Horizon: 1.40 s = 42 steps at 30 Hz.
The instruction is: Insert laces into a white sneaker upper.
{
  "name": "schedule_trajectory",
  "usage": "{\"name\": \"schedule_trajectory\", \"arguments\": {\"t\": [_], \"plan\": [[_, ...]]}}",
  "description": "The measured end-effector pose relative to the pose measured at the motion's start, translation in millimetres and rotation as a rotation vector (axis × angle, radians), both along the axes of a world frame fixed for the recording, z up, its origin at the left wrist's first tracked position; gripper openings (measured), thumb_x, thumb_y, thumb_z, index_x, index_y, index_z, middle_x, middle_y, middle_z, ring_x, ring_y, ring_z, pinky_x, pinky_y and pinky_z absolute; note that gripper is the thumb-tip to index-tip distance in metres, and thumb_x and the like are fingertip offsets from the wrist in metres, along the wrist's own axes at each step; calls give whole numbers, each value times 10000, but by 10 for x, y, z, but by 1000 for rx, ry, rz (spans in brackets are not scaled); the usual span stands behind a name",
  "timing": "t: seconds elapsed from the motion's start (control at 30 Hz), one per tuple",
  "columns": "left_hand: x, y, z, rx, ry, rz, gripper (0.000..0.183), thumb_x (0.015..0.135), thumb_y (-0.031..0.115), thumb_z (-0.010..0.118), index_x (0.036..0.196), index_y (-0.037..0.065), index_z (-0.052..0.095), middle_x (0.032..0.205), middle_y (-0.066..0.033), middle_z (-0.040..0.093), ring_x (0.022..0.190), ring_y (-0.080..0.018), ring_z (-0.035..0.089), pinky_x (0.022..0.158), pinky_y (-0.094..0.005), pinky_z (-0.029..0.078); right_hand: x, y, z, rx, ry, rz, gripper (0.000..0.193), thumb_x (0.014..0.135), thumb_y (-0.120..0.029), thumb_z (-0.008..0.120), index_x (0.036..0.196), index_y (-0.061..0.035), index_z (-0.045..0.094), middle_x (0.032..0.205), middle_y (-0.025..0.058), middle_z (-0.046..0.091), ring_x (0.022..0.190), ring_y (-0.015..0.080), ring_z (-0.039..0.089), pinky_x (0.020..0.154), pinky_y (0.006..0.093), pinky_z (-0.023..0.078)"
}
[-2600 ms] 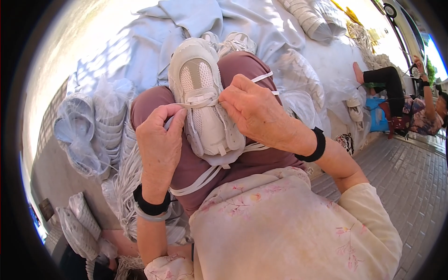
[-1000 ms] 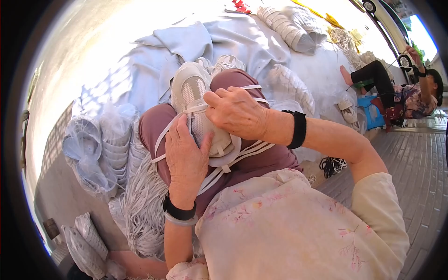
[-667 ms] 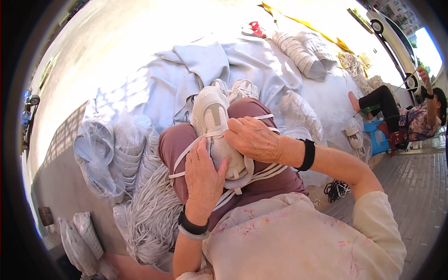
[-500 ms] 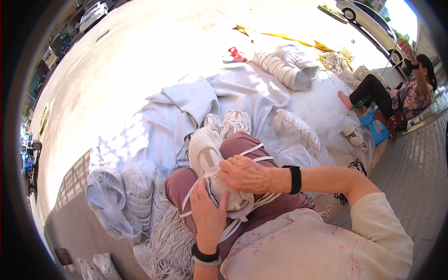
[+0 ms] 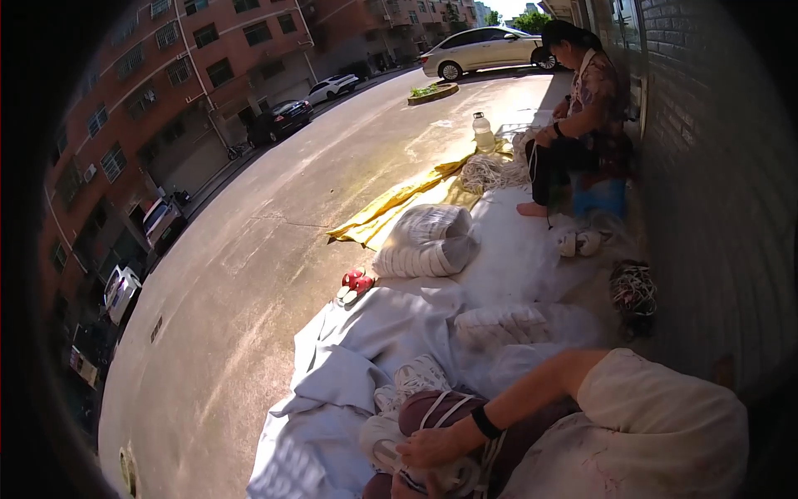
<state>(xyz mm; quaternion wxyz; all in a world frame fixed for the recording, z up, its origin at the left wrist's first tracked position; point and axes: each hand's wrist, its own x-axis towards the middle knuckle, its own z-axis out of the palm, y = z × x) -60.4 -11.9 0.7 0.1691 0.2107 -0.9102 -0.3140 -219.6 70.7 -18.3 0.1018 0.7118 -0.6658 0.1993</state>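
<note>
A white sneaker (image 5: 380,439) lies across my lap, partly covered by my hands and cut off low in the head view. My right hand (image 5: 434,447) is over it with fingers curled together, closed on a white shoelace at the shoe's opening; the pinch itself is hard to make out. Of my left hand (image 5: 413,486), only part shows at the lower edge, closed against the sneaker's side. Loose white lace (image 5: 439,405) loops over my knee. Beyond the knees stands a pair of laced white sneakers (image 5: 418,376).
A grey sheet (image 5: 341,374) spreads ahead, with plastic-wrapped stacks of shoes (image 5: 426,241) farther off. Red sandals (image 5: 355,284) sit at its edge. Another person (image 5: 586,108) sits at far right by bundled laces (image 5: 486,173), near a wall (image 5: 706,208). Parked cars (image 5: 486,51) stand beyond.
The view has swung up and to the right, so my lap and hands now sit at the lower edge. The other person's raised hand has come down to the laces.
</note>
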Motion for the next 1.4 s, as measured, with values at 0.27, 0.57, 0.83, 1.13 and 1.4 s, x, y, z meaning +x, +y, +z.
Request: {"name": "schedule_trajectory", "arguments": {"t": [0.27,0.57,0.83,1.13,1.4], "plan": [[13,40,-92,-9,31,0,570,813,351,661,1185,-56,515,1090,-290,577,1034,-431,539,888,-461,411,-70,31,-150,48,87,15,153,801,-149,528,887,-27,564,924,101,505,696,203,632,614,294,510],[93,39,-22,22,-5,-12,569,838,374,634,1192,-55,514,1091,-270,586,1026,-419,545,880,-452,419,102,-103,-159,67,96,-40,143,769,-185,551,850,-76,595,847,62,498,698,149,589,578,254,460],[8,71,-127,-105,53,29,555,861,394,602,1188,-47,518,1079,-265,588,1008,-412,549,871,-452,421,-56,-33,-114,42,-76,125,203,812,-196,538,919,-35,600,913,106,522,641,226,609,515,292,488],[77,13,-174,-37,91,61,492,882,353,572,1191,-26,518,1061,-268,587,985,-422,556,861,-455,431,371,-208,633,241,-838,303,253,801,-258,583,922,-37,574,998,159,608,922,287,574,826,421,433],[104,0,-190,-61,199,55,450,889,317,559,1189,-17,525,1053,-265,590,978,-423,558,855,-454,437,197,-113,-240,243,-81,234,236,838,-153,499,1007,5,548,990,144,540,984,334,571,762,375,510]]}}
